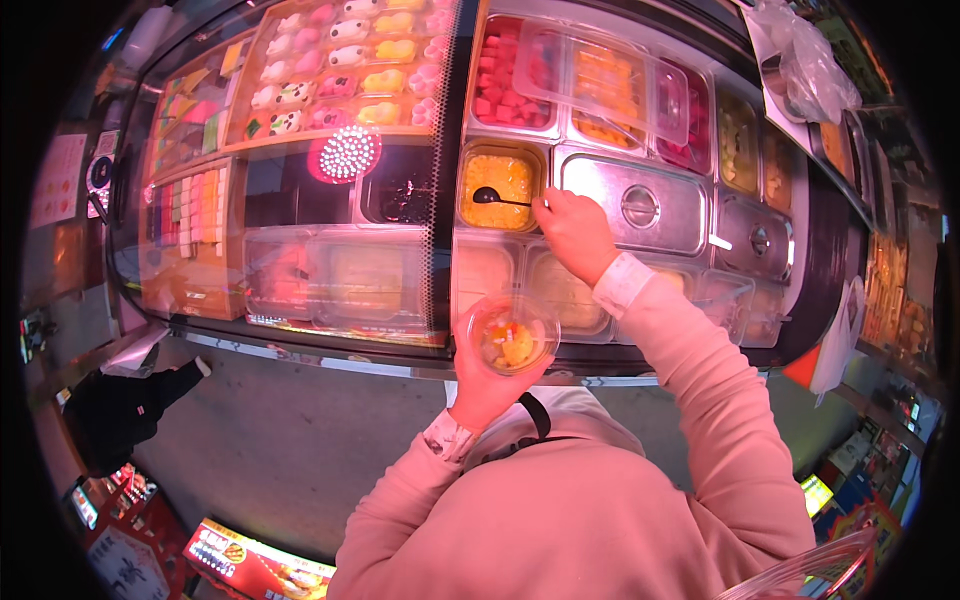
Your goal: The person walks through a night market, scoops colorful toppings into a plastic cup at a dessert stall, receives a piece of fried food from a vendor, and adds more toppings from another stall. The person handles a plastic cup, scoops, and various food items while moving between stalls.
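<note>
My left hand point(482, 365) is wrapped round a clear plastic cup point(540, 330) with some yellow and orange pieces point(513, 343) at its bottom. It holds the cup just over the near edge of the counter. My right hand point(572, 228) grips the handle of a small dark spoon point(487, 195). The spoon's bowl rests in a square metal pan of yellow, juicy topping point(510, 170), at the middle of the counter. Part of the handle is hidden in my fingers.
Right of the yellow pan lies a steel pan lid point(620, 215) with a round knob. Beyond are pans of red cubes point(500, 85) and orange pieces under a clear lid point(535, 60). Left, behind glass, sit rows of coloured sweets point(345, 55). A plastic bag point(815, 70) lies far right.
</note>
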A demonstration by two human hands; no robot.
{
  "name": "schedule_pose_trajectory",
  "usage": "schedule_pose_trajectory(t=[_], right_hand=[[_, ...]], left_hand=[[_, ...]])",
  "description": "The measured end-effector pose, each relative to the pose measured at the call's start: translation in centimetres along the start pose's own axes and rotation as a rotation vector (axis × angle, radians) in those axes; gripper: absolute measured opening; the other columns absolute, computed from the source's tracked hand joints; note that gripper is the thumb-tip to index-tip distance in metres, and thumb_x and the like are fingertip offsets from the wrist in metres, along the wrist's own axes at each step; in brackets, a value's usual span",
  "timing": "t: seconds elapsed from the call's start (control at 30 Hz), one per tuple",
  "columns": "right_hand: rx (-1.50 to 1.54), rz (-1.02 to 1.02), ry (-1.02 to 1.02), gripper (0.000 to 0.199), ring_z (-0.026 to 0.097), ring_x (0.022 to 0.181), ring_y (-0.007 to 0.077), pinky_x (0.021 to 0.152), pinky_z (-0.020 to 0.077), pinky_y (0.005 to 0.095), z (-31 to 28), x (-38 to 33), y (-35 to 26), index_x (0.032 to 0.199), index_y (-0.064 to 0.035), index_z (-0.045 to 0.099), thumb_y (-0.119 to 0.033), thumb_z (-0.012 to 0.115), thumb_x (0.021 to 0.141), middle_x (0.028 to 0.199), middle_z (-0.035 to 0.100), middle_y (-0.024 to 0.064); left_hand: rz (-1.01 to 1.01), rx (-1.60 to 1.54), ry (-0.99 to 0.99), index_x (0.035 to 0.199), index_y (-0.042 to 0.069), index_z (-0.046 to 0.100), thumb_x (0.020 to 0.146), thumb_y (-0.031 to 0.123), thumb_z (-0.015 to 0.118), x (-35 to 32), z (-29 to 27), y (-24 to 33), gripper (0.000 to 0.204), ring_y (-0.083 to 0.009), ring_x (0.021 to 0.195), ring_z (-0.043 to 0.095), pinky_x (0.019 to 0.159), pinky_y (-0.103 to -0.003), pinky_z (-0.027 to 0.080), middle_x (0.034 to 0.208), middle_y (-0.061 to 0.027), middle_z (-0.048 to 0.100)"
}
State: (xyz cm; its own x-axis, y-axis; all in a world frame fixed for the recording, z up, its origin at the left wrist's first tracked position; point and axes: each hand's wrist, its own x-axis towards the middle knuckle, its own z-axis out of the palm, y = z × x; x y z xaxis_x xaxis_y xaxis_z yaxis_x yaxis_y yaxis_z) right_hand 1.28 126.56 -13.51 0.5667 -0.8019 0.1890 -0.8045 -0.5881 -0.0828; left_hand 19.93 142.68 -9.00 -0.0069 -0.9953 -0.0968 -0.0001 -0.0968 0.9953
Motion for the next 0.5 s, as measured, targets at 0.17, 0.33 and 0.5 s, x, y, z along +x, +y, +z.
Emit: schedule_pose_trajectory(t=[0.17, 0.33, 0.5], right_hand=[[0.139, 0.111, -0.194, 0.008, 0.067, 0.077, 0.0275, 0.067, 0.0539, 0.0432, 1.9, 0.2, -0.7, 0.079, -0.0050, 0.071, -0.012, 0.067, 0.077, 0.082, 0.063, 0.0087], [0.636, 0.641, -0.204, 0.012, 0.070, 0.073, 0.0209, 0.067, 0.0543, 0.0384, 2.8, -1.0, 2.0, 0.086, -0.0043, 0.080, -0.016, 0.077, 0.081, 0.079, 0.073, 0.0090], [1.231, 1.066, -0.349, 0.011, 0.061, 0.063, 0.0106, 0.061, 0.0495, 0.0283, 2.3, -2.0, 4.5, 0.091, -0.0010, 0.081, -0.010, 0.081, 0.084, 0.075, 0.073, 0.0041]], left_hand=[[-0.026, 0.016, 0.000, 0.144, 0.004, 0.033, 0.066, 0.002, 0.093, -0.1, 0.5, -0.1, 0.099, -0.0277, 0.130, 0.053, 0.112, -0.043, 0.043, 0.139, -0.0167, 0.051], [-0.032, 0.074, 0.026, 0.145, 0.003, 0.032, 0.066, 0.003, 0.093, 0.2, 0.4, -0.8, 0.100, -0.0279, 0.131, 0.053, 0.113, -0.043, 0.042, 0.139, -0.0169, 0.052], [-0.027, 0.145, 0.049, 0.147, 0.003, 0.032, 0.068, 0.005, 0.093, 1.1, 0.4, -1.8, 0.099, -0.0275, 0.129, 0.054, 0.111, -0.042, 0.043, 0.136, -0.0167, 0.053]])
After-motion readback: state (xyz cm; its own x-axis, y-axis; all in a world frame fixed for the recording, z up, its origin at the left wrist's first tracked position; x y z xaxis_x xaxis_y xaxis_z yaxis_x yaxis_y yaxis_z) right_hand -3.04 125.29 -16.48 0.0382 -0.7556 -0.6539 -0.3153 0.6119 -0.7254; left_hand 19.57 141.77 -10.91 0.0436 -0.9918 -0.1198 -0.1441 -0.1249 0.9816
